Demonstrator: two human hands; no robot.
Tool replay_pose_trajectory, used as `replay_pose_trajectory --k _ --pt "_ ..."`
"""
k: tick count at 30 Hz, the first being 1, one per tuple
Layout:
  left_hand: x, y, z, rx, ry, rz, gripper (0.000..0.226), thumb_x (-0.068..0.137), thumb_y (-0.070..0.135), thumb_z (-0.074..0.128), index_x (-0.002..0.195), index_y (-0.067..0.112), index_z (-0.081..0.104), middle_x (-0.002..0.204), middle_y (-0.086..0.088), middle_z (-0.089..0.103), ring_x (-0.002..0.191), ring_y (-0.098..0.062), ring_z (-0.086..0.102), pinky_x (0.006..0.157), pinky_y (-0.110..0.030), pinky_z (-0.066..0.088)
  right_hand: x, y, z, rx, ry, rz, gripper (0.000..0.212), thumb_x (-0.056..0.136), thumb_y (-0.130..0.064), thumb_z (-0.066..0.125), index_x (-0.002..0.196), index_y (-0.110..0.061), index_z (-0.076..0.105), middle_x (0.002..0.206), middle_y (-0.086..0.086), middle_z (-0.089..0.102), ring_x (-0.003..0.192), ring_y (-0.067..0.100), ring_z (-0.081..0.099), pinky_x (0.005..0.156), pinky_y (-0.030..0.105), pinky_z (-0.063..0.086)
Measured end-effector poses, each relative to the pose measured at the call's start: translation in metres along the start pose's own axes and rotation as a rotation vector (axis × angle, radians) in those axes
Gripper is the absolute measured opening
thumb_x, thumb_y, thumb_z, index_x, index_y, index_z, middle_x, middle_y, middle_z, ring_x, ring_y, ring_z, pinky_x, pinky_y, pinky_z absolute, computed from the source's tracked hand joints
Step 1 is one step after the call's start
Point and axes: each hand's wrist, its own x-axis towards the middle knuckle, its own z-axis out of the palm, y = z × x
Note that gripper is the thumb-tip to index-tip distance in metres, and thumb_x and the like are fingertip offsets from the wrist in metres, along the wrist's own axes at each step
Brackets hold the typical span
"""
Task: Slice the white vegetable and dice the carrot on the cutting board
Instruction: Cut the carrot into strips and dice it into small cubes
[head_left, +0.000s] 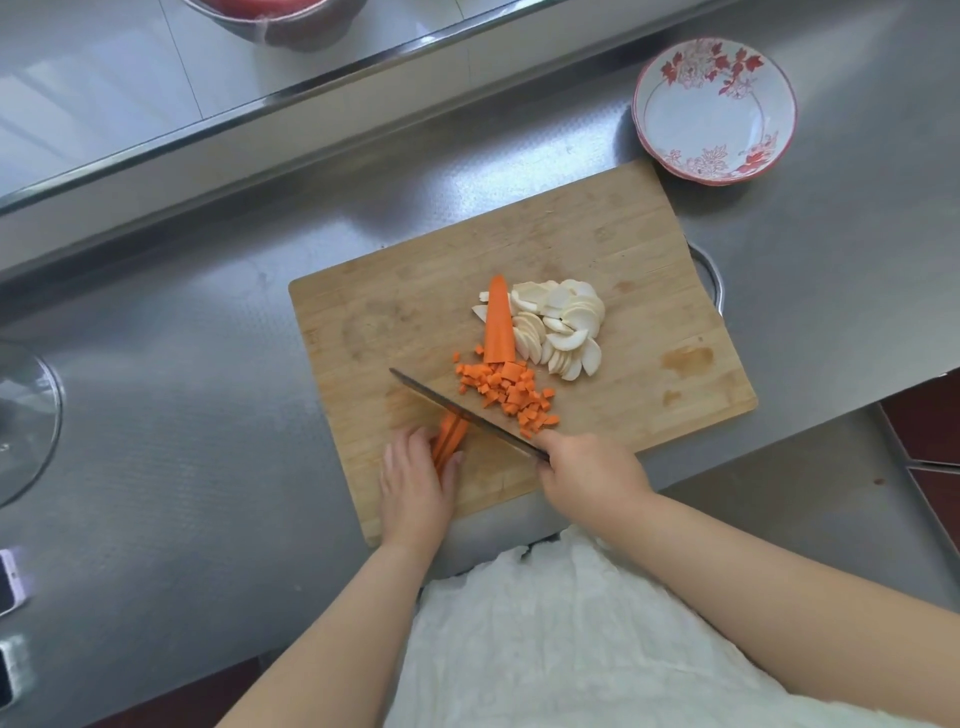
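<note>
A wooden cutting board (597, 244) lies on the steel counter. On it sits a pile of white vegetable slices (561, 325), a tapered carrot half (498, 322) leaning against them, and a heap of diced carrot (506, 392). My left hand (415, 483) holds a bundle of carrot strips (449, 436) down on the board, fingers curled over them. My right hand (587, 478) grips the handle of a knife (457, 408), whose blade lies across the far end of the strips, beside the dice.
A white bowl with red flowers (714, 109) stands past the board's far right corner. A glass lid (21, 410) lies at the left. Phones (8, 582) rest at the lower left edge. A raised steel ledge (311, 88) with a metal bowl (275, 21) runs behind.
</note>
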Motion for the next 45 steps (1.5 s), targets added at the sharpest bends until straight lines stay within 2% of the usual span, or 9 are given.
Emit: replay_pose_trajectory --k 3,8,13,16,20,28,36,41,45 --pt "0.001 0.000 0.001 -0.016 0.002 0.018 0.036 0.087 0.024 0.066 0.114 0.004 0.056 0.111 -0.011 0.053 0.104 -0.029 0.050 0.087 -0.042 0.045 -0.002 0.000 0.001 -0.042 0.017 -0.014 0.023 0.099 -0.028 0.040 0.116 -0.026 0.056 0.094 0.004 0.067 0.083 0.028 0.062 0.055 0.028 0.035" --pt "0.000 0.001 0.004 -0.073 0.039 0.032 0.037 0.086 0.019 0.068 0.115 0.001 0.055 0.110 -0.013 0.053 0.102 -0.030 0.050 0.087 -0.045 0.046 -0.002 0.000 0.002 -0.031 0.031 -0.019 0.025 0.099 -0.028 0.039 0.119 -0.027 0.056 0.093 0.004 0.068 0.082 0.028 0.063 0.055 0.029 0.037" --pt "0.003 0.001 0.005 -0.061 0.094 0.140 0.031 0.089 0.035 0.053 0.103 0.008 0.058 0.106 -0.010 0.054 0.098 -0.024 0.047 0.081 -0.034 0.043 -0.008 0.000 0.002 0.025 0.064 -0.024 0.026 0.099 -0.029 0.040 0.120 -0.026 0.055 0.091 0.006 0.068 0.082 0.030 0.063 0.056 0.030 0.041" --pt "0.009 0.002 0.004 -0.039 0.122 0.184 0.028 0.090 0.033 0.048 0.096 0.010 0.063 0.099 -0.008 0.057 0.091 -0.024 0.050 0.072 -0.035 0.046 -0.015 -0.003 0.002 0.010 0.058 -0.048 0.024 0.100 -0.029 0.040 0.119 -0.026 0.054 0.088 0.007 0.068 0.080 0.031 0.063 0.055 0.030 0.039" --pt "0.013 0.001 0.002 -0.069 0.143 0.204 0.019 0.090 0.027 0.046 0.102 0.014 0.055 0.098 -0.013 0.060 0.090 -0.023 0.046 0.071 -0.034 0.046 -0.016 -0.008 0.006 -0.056 0.026 -0.068 0.022 0.097 -0.021 0.042 0.116 -0.024 0.054 0.086 0.006 0.067 0.078 0.031 0.062 0.053 0.029 0.034" --pt "0.015 0.000 0.003 -0.053 0.180 0.245 0.025 0.089 0.022 0.049 0.088 0.002 0.064 0.093 -0.014 0.061 0.088 -0.022 0.046 0.070 -0.027 0.034 -0.013 -0.014 0.005 -0.095 -0.013 -0.027 0.020 0.096 -0.014 0.043 0.111 -0.021 0.054 0.087 0.006 0.066 0.065 0.026 0.048 0.043 0.026 0.021" --pt "0.016 -0.004 0.006 -0.033 0.185 0.279 0.025 0.089 0.022 0.050 0.086 0.002 0.065 0.092 -0.013 0.061 0.086 -0.023 0.047 0.067 -0.031 0.038 -0.002 -0.022 0.004 -0.106 -0.202 0.134 0.027 0.089 -0.002 0.043 0.109 -0.015 0.057 0.101 0.007 0.063 0.088 0.027 0.059 0.063 0.031 0.040" --pt "0.016 0.000 0.003 -0.051 0.142 0.249 0.025 0.089 0.025 0.049 0.084 0.006 0.066 0.089 -0.007 0.058 0.083 -0.019 0.045 0.063 -0.031 0.042 0.005 -0.016 0.004 0.047 -0.172 0.202 0.017 0.097 -0.024 0.046 0.103 -0.014 0.058 0.084 0.003 0.054 0.079 0.026 0.057 0.062 0.030 0.042" --pt "0.016 0.001 0.000 -0.048 0.123 0.226 0.027 0.089 0.027 0.048 0.084 0.008 0.067 0.089 -0.006 0.058 0.083 -0.017 0.044 0.057 -0.032 0.044 -0.004 -0.019 0.015 0.082 -0.111 0.167 0.020 0.099 -0.026 0.044 0.104 -0.015 0.060 0.092 0.006 0.064 0.087 0.027 0.062 0.062 0.030 0.041"
